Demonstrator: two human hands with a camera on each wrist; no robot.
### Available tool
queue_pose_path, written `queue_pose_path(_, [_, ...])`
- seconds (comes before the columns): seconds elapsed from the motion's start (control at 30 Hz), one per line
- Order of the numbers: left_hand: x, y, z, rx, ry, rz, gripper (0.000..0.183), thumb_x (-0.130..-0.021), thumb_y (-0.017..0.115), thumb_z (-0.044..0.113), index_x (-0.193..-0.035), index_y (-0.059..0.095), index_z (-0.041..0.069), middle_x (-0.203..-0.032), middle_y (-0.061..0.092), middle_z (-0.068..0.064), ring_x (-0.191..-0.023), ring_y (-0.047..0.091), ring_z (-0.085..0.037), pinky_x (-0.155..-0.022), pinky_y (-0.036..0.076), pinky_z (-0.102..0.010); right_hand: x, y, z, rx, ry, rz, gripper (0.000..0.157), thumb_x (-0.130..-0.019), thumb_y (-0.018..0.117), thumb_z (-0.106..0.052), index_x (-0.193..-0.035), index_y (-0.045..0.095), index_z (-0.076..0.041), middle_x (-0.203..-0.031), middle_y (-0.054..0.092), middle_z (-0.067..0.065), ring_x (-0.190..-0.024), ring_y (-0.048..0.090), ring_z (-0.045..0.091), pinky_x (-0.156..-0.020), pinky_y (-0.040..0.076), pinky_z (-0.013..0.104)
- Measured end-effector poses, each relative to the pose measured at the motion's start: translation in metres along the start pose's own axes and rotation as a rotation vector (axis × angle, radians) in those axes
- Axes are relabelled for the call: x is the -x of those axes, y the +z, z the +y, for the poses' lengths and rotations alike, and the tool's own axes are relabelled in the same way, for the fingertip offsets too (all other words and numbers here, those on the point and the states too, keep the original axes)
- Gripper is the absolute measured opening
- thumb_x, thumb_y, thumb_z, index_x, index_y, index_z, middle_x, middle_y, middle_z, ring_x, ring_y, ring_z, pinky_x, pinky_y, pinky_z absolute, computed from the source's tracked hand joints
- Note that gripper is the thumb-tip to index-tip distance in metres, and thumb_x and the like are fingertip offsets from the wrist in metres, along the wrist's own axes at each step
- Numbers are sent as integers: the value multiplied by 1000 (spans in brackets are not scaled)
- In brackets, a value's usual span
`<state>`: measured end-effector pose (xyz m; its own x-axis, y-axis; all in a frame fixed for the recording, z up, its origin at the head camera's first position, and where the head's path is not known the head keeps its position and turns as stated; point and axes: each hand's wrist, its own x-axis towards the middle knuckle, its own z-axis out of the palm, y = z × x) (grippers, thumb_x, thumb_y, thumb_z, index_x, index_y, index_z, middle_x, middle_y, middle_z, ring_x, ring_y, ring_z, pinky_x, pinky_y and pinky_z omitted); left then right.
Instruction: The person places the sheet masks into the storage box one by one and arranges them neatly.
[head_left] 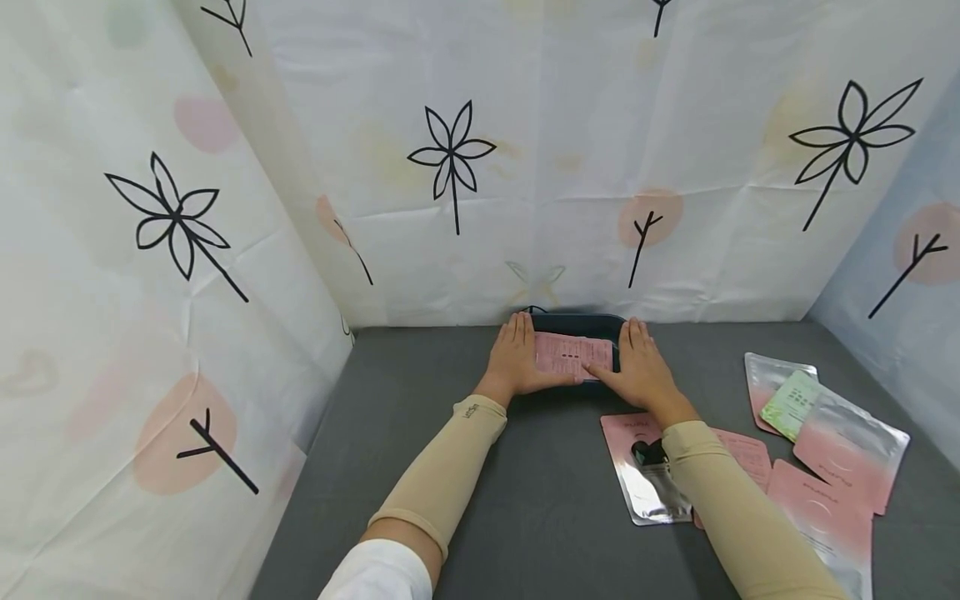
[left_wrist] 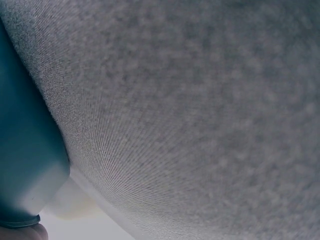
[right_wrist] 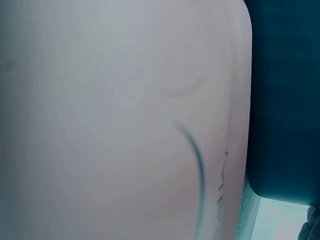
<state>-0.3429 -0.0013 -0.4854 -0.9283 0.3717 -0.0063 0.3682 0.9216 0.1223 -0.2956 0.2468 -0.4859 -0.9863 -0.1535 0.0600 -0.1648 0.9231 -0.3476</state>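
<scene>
A dark blue plastic bin [head_left: 577, 323] stands at the far edge of the table, against the printed backdrop. Pink printed sachets [head_left: 562, 354] lie inside it. My left hand [head_left: 517, 358] grips the bin's left end, its thumb along the front rim. At the right end my right hand [head_left: 637, 367] holds the bin the same way, thumb over the front near the sachets. Both wrist views show the bin's outer wall close up, on the left in the left wrist view [left_wrist: 30, 135] and on the right in the right wrist view [right_wrist: 285, 110]; only bits of fingers show there.
Pink and silver sachets [head_left: 847, 450] lie loosely overlapped on the right of the grey table [head_left: 420, 358]. A green sachet [head_left: 791, 404] is among them. Another pink and silver sachet [head_left: 637, 475] lies beneath my right forearm. Patterned cloth [head_left: 540, 150] encloses the table behind and at both sides.
</scene>
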Motion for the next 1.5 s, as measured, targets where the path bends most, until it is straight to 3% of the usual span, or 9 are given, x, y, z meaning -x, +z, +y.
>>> queue_pose_path(0.8, [-5,3,-1,-29,-2,-7,144,-78,49,100,-169,-6,3,-180,-2,-14,-168,-1,-26,-137,7,-42,1,-2,-2,7,-10,11,114,-102,56,-64,-164,2,15,-174,-1,35,-163,0,52,-132,7,65])
queue_pose_path(1.1, [-4,6,-3,-26,17,23,145,-77,49,101,-169,-3,1,-180,1,-16,-168,3,-28,-137,10,-43,2,-2,-2,4,-8,9,114,-102,56,-64,-164,3,15,-174,-1,34,-163,1,52,-132,7,66])
queue_pose_path(1.5, [-4,4,-1,-55,-5,-6,144,-77,49,100,-169,-5,3,-180,-1,-14,-168,0,-25,-137,8,-42,1,-2,-1,-7,-13,-2,114,-102,56,-65,-164,2,15,-175,-2,34,-163,-2,52,-132,5,65])
